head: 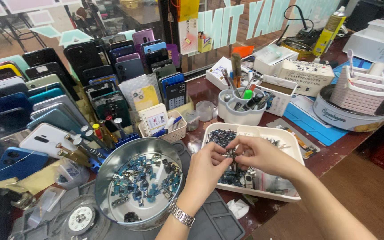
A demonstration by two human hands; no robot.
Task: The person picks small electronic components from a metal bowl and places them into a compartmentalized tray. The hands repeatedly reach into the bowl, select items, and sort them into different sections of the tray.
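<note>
A small dark phone part (231, 154) is pinched between left hand (207, 169) and right hand (256, 153) above the white tray (290, 138) of parts; beside it, the metal bowl (112, 164) holds blue components.

small dark part (231, 154) pinched between both hands, too tiny to identify. left hand (207, 169) and right hand (258, 153) hide the middle of the white tray (290, 133). both forearms cut off at bottom edge. parts in the metal bowl (112, 164) too small to tell apart.
</note>
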